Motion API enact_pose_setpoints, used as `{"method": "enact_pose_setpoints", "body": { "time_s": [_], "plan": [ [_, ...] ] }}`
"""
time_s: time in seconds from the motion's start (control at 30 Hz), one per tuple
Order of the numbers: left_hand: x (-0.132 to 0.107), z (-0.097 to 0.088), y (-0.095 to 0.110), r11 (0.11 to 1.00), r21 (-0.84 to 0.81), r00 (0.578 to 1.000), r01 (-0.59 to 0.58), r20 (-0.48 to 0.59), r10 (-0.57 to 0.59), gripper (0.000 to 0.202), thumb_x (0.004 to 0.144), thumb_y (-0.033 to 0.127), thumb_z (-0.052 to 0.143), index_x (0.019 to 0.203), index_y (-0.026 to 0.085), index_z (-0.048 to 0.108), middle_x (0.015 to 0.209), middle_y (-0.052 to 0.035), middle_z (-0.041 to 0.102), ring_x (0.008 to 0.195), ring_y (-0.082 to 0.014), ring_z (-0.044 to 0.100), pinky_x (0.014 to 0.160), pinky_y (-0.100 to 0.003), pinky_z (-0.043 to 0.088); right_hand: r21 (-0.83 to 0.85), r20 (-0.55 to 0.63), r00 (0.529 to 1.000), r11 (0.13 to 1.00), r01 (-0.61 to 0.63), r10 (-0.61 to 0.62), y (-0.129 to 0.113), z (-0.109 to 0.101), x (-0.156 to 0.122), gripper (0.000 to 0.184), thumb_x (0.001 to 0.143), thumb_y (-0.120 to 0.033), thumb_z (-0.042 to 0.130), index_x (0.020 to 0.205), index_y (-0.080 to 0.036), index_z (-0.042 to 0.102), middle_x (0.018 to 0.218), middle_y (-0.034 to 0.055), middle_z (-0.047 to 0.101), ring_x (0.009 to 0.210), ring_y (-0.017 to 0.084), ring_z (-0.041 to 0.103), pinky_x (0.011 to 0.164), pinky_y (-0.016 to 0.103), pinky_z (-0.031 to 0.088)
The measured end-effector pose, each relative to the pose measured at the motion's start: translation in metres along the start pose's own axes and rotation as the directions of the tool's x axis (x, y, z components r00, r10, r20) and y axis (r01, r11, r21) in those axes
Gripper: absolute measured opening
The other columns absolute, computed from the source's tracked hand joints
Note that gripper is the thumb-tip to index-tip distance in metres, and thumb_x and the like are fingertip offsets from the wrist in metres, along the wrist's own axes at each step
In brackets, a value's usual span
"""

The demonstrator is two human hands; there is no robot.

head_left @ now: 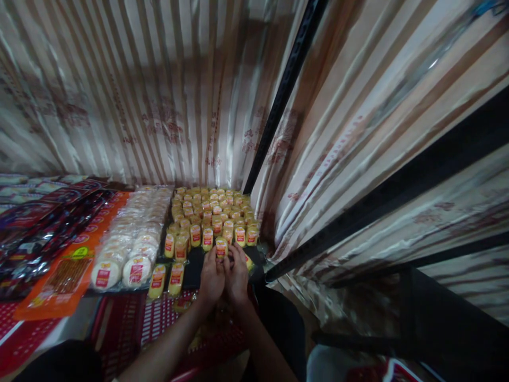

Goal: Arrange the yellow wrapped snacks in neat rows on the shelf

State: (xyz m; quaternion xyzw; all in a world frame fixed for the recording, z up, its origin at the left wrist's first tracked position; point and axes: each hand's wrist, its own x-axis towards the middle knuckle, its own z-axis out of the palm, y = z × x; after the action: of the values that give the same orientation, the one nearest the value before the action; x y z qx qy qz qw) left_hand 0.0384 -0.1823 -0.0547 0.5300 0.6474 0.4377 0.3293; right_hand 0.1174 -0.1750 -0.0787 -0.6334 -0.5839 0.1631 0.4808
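Observation:
Both my hands reach forward to the front of a display of small yellow wrapped cakes. A single yellow packaged cake with a red and white label is held upright between the fingertips of my left hand and my right hand. Behind it, several rows of the same packaged cakes stand close together. To the left of my left hand, two more packaged cakes stand at the front edge of the black shelf surface. Part of another yellow pack shows beside my right hand.
Left of the cakes lie clear packs of round white biscuits, an orange snack bag and dark red packets. A red basket sits below my arms. Black metal posts and pale curtains stand behind and right.

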Motion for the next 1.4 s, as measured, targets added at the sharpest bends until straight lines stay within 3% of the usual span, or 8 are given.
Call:
{"method": "enact_pose_setpoints", "body": {
  "time_s": [0.13, 0.27, 0.47, 0.7, 1.17, 1.4],
  "plan": [
    [0.005, 0.003, -0.002, 1.000, -0.016, 1.000, 0.008, 0.001, -0.008, 0.042, 0.081, 0.016, 0.038, 0.121, 0.014, 0.050, 0.117, -0.0136, 0.056, 0.096, -0.0183, 0.060, 0.094, -0.036, 0.046, -0.011, 0.017, 1.000, 1.000, 0.024, -0.024, 0.000, 0.002, 0.010, 0.033, 0.081, -0.022, 0.044, 0.109, -0.021, 0.061, 0.114, 0.0099, 0.060, 0.106, 0.020, 0.056, 0.092, 0.037, 0.046],
    [0.010, 0.001, -0.004, 1.000, 0.011, 1.000, 0.006, 0.008, -0.006, 0.046, 0.079, 0.013, 0.038, 0.123, 0.013, 0.049, 0.121, -0.0143, 0.054, 0.106, -0.0184, 0.057, 0.099, -0.035, 0.042, -0.038, 0.064, 0.997, 0.998, 0.043, -0.041, -0.006, 0.001, 0.019, 0.031, 0.080, -0.022, 0.045, 0.106, -0.019, 0.062, 0.108, 0.0095, 0.064, 0.103, 0.021, 0.057, 0.095, 0.039, 0.043],
    [0.016, -0.002, -0.002, 0.999, 0.024, 0.999, 0.040, 0.033, -0.041, 0.045, 0.082, 0.017, 0.037, 0.124, 0.007, 0.048, 0.128, -0.0178, 0.051, 0.120, -0.0214, 0.048, 0.105, -0.037, 0.035, 0.057, 0.134, 0.990, 0.996, -0.063, 0.055, -0.012, 0.006, 0.026, 0.031, 0.081, -0.022, 0.045, 0.109, -0.019, 0.058, 0.102, 0.0088, 0.064, 0.090, 0.019, 0.062, 0.077, 0.032, 0.052],
    [0.021, -0.004, -0.002, 0.999, 0.018, 0.999, 0.035, 0.031, -0.036, 0.046, 0.080, 0.014, 0.038, 0.124, 0.006, 0.049, 0.128, -0.0178, 0.052, 0.118, -0.0221, 0.050, 0.104, -0.038, 0.036, 0.245, 0.161, 0.983, 0.961, -0.131, 0.093, -0.012, 0.011, 0.028, 0.034, 0.082, -0.023, 0.045, 0.115, -0.019, 0.053, 0.105, 0.0088, 0.062, 0.085, 0.016, 0.063, 0.069, 0.027, 0.055],
    [0.014, 0.009, -0.009, 0.999, -0.010, 0.997, -0.045, 0.055, 0.045, 0.041, 0.083, 0.021, 0.039, 0.121, 0.012, 0.051, 0.122, -0.0131, 0.056, 0.110, -0.0187, 0.055, 0.101, -0.034, 0.041, -0.102, 0.070, 0.996, 0.993, 0.061, -0.054, -0.005, -0.007, 0.019, 0.036, 0.084, -0.024, 0.040, 0.114, -0.016, 0.058, 0.109, 0.0111, 0.063, 0.099, 0.021, 0.057, 0.088, 0.037, 0.047],
    [0.017, 0.020, 0.003, 0.998, 0.049, 0.992, -0.040, 0.119, 0.034, 0.043, 0.084, 0.021, 0.037, 0.124, 0.006, 0.048, 0.125, -0.0175, 0.053, 0.114, -0.0202, 0.053, 0.101, -0.034, 0.040, -0.271, 0.022, 0.995, 0.957, 0.104, -0.102, 0.009, -0.017, 0.021, 0.037, 0.085, -0.025, 0.041, 0.116, -0.013, 0.057, 0.109, 0.0122, 0.064, 0.101, 0.022, 0.054, 0.089, 0.037, 0.045]
  ]
}}
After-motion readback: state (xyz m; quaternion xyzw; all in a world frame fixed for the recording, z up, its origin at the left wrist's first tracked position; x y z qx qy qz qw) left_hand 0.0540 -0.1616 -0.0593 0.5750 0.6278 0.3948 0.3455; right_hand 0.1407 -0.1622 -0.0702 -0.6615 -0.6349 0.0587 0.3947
